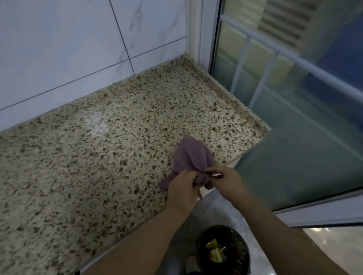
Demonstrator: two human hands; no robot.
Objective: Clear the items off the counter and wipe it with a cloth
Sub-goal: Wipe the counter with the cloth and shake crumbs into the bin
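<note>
A purple cloth (189, 157) is bunched over the front right corner of the speckled granite counter (86, 152). My left hand (183, 187) grips the cloth's lower part from the left. My right hand (227, 179) pinches the same bunched end from the right, fingers closed on it. Both hands meet just past the counter's front edge. The far part of the cloth fans out over the stone. No other items lie on the visible counter surface.
A dark round waste bin (224, 257) with yellow scraps inside stands on the glossy floor below my arms. White tiled wall (65, 34) borders the counter's back. A glass window with a white railing (287, 58) runs along the counter's right end.
</note>
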